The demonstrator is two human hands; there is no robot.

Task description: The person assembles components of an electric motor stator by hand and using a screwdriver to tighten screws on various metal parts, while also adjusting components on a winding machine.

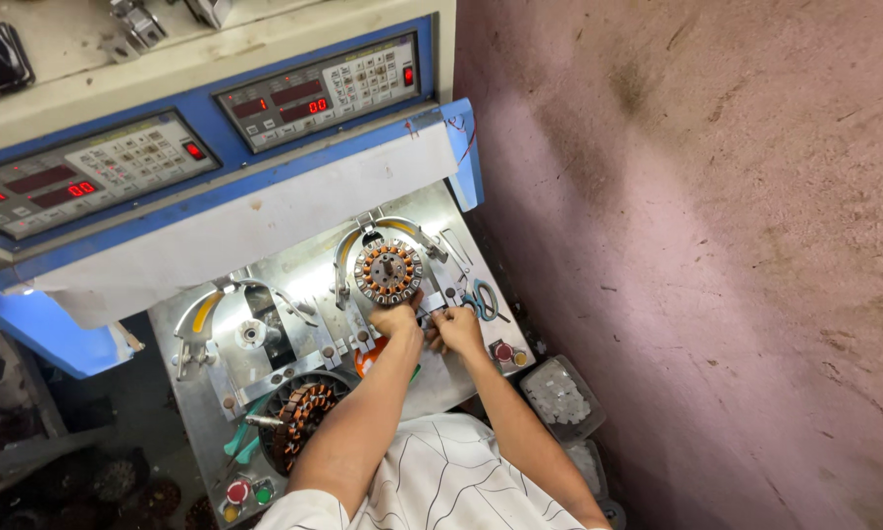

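Note:
A round stator with copper windings [388, 272] is mounted on the right station of a metal winding machine [309, 260]. My left hand [397, 319] rests at the stator's lower edge, fingers closed against it. My right hand [454, 327] is just right of it, fingers pinched together near a small metal part; what it pinches is too small to tell. Another wound stator [299, 417] lies at the lower left, under my left forearm.
Scissors with teal handles [479, 297] lie right of my hands. The left station [250, 334] holds no stator. Two control panels [319, 90] with red displays stand above. Red and yellow buttons [510, 353], a small tray of white parts [559, 397] and a pink wall [706, 245] are at right.

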